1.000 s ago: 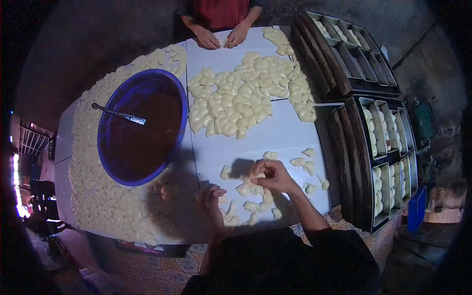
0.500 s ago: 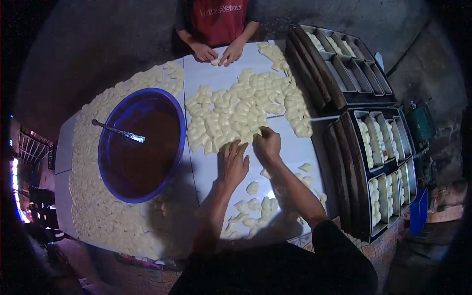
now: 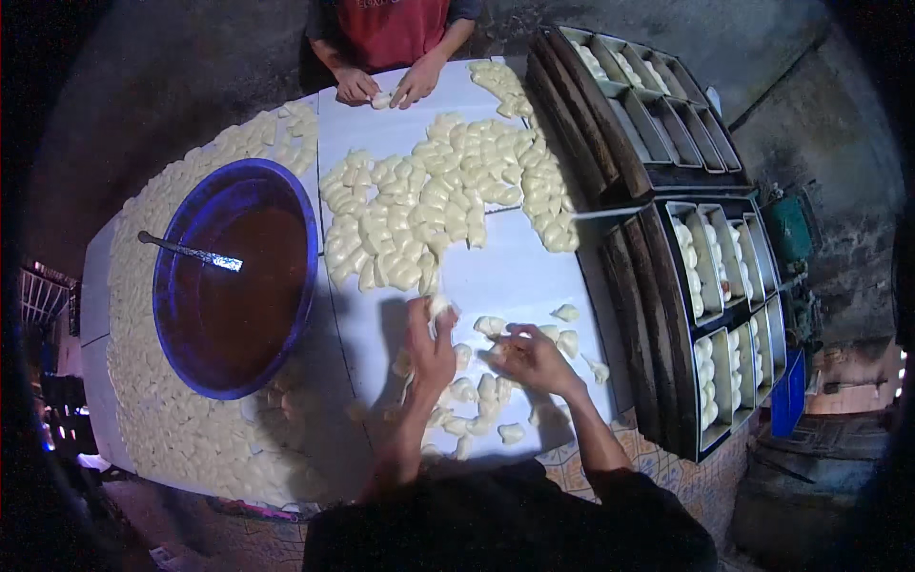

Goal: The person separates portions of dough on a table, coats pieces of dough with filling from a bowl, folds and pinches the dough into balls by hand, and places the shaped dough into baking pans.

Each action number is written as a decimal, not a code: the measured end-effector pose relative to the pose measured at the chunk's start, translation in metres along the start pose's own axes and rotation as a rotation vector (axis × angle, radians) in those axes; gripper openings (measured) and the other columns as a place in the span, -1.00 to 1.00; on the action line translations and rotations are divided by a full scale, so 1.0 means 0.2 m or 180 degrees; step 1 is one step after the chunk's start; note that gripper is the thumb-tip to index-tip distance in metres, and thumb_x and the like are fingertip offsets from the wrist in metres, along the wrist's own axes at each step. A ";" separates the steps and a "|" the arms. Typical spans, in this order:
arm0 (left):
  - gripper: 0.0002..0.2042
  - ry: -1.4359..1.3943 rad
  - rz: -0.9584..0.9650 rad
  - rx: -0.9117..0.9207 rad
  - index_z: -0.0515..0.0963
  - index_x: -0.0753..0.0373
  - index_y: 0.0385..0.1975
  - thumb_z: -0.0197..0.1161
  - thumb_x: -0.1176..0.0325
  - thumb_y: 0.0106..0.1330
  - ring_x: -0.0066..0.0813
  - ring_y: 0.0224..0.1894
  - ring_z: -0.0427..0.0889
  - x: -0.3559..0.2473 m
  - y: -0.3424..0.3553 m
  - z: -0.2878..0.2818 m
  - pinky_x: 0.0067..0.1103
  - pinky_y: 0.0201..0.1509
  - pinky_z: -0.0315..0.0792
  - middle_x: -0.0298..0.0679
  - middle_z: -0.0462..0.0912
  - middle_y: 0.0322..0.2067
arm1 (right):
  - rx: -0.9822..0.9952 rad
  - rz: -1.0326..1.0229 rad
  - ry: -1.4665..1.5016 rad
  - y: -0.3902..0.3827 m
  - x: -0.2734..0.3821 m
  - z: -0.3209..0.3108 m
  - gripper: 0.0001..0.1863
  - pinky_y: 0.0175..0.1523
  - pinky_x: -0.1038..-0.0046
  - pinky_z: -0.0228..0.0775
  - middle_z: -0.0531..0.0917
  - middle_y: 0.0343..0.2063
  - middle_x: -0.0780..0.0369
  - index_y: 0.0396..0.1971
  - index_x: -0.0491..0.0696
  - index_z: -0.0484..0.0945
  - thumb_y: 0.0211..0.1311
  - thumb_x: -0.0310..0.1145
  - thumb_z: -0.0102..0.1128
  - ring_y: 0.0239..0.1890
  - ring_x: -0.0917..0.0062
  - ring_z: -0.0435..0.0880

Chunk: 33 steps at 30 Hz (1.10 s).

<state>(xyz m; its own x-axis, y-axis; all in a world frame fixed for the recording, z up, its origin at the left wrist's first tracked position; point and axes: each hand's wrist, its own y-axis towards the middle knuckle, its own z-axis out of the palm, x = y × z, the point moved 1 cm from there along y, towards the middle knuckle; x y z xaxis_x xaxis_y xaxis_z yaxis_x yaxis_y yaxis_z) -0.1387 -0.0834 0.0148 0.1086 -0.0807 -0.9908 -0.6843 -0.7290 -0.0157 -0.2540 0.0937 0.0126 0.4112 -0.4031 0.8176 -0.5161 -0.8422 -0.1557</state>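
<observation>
My left hand is closed round a small pale piece of dough, which shows between thumb and fingers. It is just below the near edge of a wide cluster of smooth dough pieces on the white table. To its right, my right hand has its fingers bent round a bit of pale dough, partly hidden by the fingers. A loose dough piece lies just beyond its fingertips. More loose pieces are scattered between and below my hands.
At left, a large blue basin of brown contents holds a long-handled tool. Dough pieces surround it. Across the table, a co-worker's hands handle dough. Stacked metal loaf pans, several filled with dough, stand at right.
Both hands have drawn back from the big cluster toward me. My left now holds a dough piece; my right has shifted to the loose pieces. The whole view has moved slightly.
</observation>
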 end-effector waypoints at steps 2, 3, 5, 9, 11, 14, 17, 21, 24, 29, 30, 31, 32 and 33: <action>-0.68 -0.0100 0.0047 -0.1008 0.29 0.36 0.06 0.06 0.40 0.36 -0.35 -0.06 0.45 0.07 -0.21 -0.16 -0.45 0.03 0.34 -0.08 0.43 -0.13 | -0.0614 -0.0195 -0.0231 0.08 -0.08 0.07 -0.75 0.04 0.34 0.44 0.57 -0.08 0.06 -0.14 -0.10 0.63 0.21 -0.36 0.15 -0.07 0.29 0.59; -0.67 -0.0240 -0.0164 -0.1266 0.29 0.34 0.07 0.06 0.39 0.36 -0.37 -0.08 0.43 0.07 -0.29 -0.23 -0.45 0.02 0.33 -0.10 0.41 -0.14 | -0.1083 0.0063 0.0670 0.13 -0.09 0.09 -0.75 -0.02 0.38 0.46 0.62 -0.17 0.08 -0.18 -0.15 0.62 0.15 -0.41 0.15 -0.17 0.33 0.63; -0.61 -0.0549 -0.0062 -0.1411 0.27 0.32 0.14 0.07 0.38 0.33 -0.23 0.03 0.43 0.12 -0.33 -0.35 -0.38 0.13 0.31 -0.05 0.40 -0.01 | -0.1327 0.0268 0.0661 0.32 -0.13 0.04 -0.78 -0.16 0.48 0.50 0.70 -0.42 0.21 -0.23 -0.14 0.64 0.15 -0.36 0.24 -0.31 0.54 0.67; -0.45 0.4309 -0.0213 -0.0876 0.26 0.31 0.23 0.16 0.47 0.17 0.02 0.26 0.31 0.36 -0.36 -0.46 -0.25 0.27 0.26 0.12 0.33 0.19 | -0.1768 0.0060 0.0011 0.83 -0.17 0.02 -0.66 -0.23 0.31 0.45 0.66 -0.46 0.08 -0.21 -0.17 0.62 0.01 -0.29 0.25 -0.41 0.29 0.64; -0.49 0.3215 0.0141 -0.0942 0.31 0.32 0.19 0.16 0.48 0.17 0.02 0.24 0.34 0.32 -0.34 -0.46 -0.27 0.25 0.28 0.10 0.38 0.15 | -0.2194 -0.0069 -0.0551 0.98 -0.23 0.10 -0.65 -0.21 0.24 0.44 0.65 -0.43 0.05 -0.24 -0.16 0.61 -0.06 -0.30 0.27 -0.38 0.16 0.62; -0.68 0.1745 0.0865 -0.0612 0.49 0.30 0.00 0.15 0.49 0.22 -0.11 0.11 0.49 0.19 -0.30 -0.39 -0.34 0.14 0.38 -0.05 0.55 -0.01 | -0.1893 0.0098 0.0708 0.96 -0.22 0.22 -0.81 -0.28 0.39 0.41 0.59 -0.53 0.09 -0.41 -0.16 0.54 -0.09 -0.43 0.22 -0.42 0.36 0.58; -0.75 0.1285 0.0348 -0.0593 0.54 0.29 -0.10 0.16 0.50 0.21 -0.14 0.03 0.55 0.15 -0.23 -0.37 -0.39 0.12 0.39 -0.10 0.62 -0.11 | -0.1190 -0.0029 0.1762 0.62 -0.01 0.21 -0.89 -0.31 0.49 0.38 0.53 -0.52 0.27 -0.45 -0.15 0.47 -0.04 -0.54 0.16 -0.42 0.58 0.51; -0.69 0.1366 0.0626 -0.0148 0.53 0.23 -0.04 0.19 0.48 0.17 -0.15 0.05 0.54 0.17 0.01 -0.25 -0.35 0.14 0.36 -0.13 0.62 -0.11 | -0.0465 -0.0388 0.2162 0.19 -0.04 0.14 -0.85 -0.25 0.57 0.31 0.49 -0.41 0.34 -0.42 -0.13 0.46 -0.06 -0.59 0.17 -0.37 0.70 0.43; -0.51 0.2020 0.1217 0.0756 0.45 0.13 0.09 0.25 0.42 0.08 -0.07 0.21 0.37 0.00 0.19 -0.08 -0.26 0.28 0.21 -0.12 0.49 0.08 | -0.0370 -0.0437 0.2490 0.05 -0.08 0.12 -0.84 -0.21 0.62 0.22 0.46 -0.40 0.37 -0.42 -0.12 0.45 -0.07 -0.56 0.17 -0.33 0.71 0.39; -0.34 0.2216 0.1273 0.2908 0.29 0.18 0.22 0.31 0.32 0.03 0.02 0.36 0.09 0.00 0.12 0.15 -0.14 0.38 0.05 -0.09 0.19 0.31 | -0.0591 -0.0204 0.2481 0.00 -0.05 0.08 -0.82 -0.16 0.61 0.26 0.50 -0.37 0.34 -0.37 -0.13 0.49 -0.07 -0.56 0.08 -0.29 0.69 0.43; -0.44 0.1316 0.0703 0.3087 0.35 0.22 0.15 0.28 0.40 0.07 -0.15 0.30 0.25 0.00 0.08 0.18 -0.29 0.34 0.16 -0.04 0.32 0.21 | -0.0603 -0.0334 0.2476 -0.01 -0.03 0.05 -0.80 -0.13 0.60 0.28 0.51 -0.35 0.33 -0.34 -0.13 0.51 -0.06 -0.57 0.07 -0.26 0.69 0.45; -0.48 0.0139 0.0267 0.2909 0.37 0.24 0.12 0.25 0.45 0.09 -0.25 0.20 0.35 0.13 0.00 0.18 -0.39 0.27 0.24 -0.06 0.40 0.12 | -0.0355 -0.0364 0.2552 -0.01 -0.01 0.03 -0.74 -0.12 0.58 0.34 0.53 -0.32 0.30 -0.27 -0.15 0.52 -0.06 -0.58 0.06 -0.21 0.67 0.50; -0.53 -0.1052 -0.0161 0.2689 0.40 0.25 0.10 0.22 0.49 0.11 -0.35 0.10 0.45 0.18 -0.06 0.20 -0.48 0.19 0.32 -0.08 0.49 0.03 | -0.0240 -0.0047 0.2471 -0.03 -0.01 -0.01 -0.68 -0.16 0.57 0.37 0.55 -0.29 0.27 -0.21 -0.19 0.56 -0.06 -0.58 0.07 -0.23 0.64 0.52; -0.67 -0.0526 -0.0499 0.2225 0.49 0.34 -0.04 0.18 0.52 0.16 -0.51 -0.11 0.52 0.24 -0.11 0.17 -0.57 -0.03 0.42 -0.16 0.60 -0.23 | -0.0282 -0.0130 0.2224 -0.04 0.02 -0.05 -0.66 -0.18 0.57 0.38 0.57 -0.29 0.26 -0.19 -0.19 0.58 -0.05 -0.57 0.08 -0.24 0.61 0.54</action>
<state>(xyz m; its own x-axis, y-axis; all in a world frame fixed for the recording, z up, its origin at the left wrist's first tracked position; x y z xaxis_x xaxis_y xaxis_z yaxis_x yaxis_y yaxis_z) -0.1428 -0.0475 -0.0366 0.1706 0.1326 -0.9764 -0.9757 -0.1153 -0.1861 -0.2554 0.1018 0.0233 -0.1319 -0.0223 0.9910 -0.5821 -0.8075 -0.0957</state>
